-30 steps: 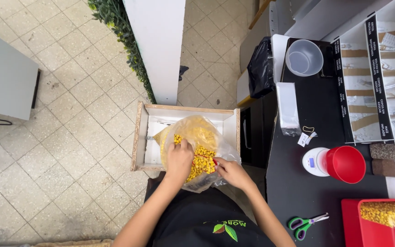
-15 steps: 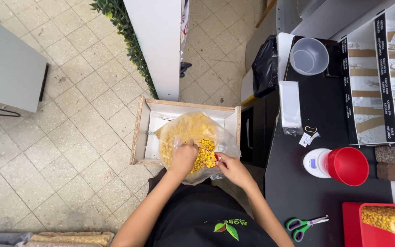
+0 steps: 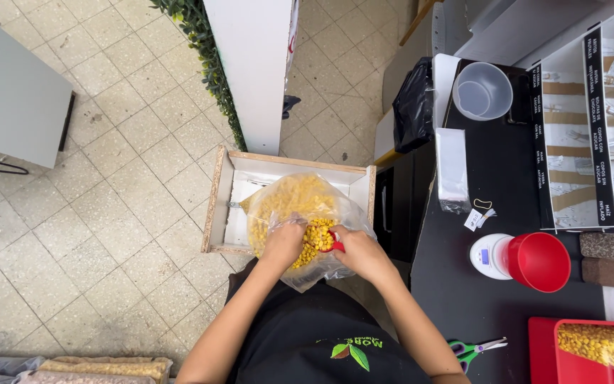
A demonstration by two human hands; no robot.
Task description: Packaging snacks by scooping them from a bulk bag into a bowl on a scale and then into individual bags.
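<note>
At frame centre, my left hand (image 3: 283, 244) is gripping the mouth of the clear bag of yellow kernels (image 3: 300, 206), which is sitting in the open white drawer (image 3: 230, 206). My right hand (image 3: 361, 253) is clamped on a red scoop (image 3: 335, 244) at the bag's opening.

Both hands work inside the mouth of the clear bag of yellow kernels (image 3: 300, 213), which fills the open wooden drawer (image 3: 216, 206); its walls close in at 9, 12 and 3 o'clock. Tiled floor (image 3: 108, 199) lies open toward 9. At 3 o'clock the black worktop (image 3: 463, 284) carries a red bowl (image 3: 538, 262) on a scale, with scissors (image 3: 474, 348) nearer.
</note>
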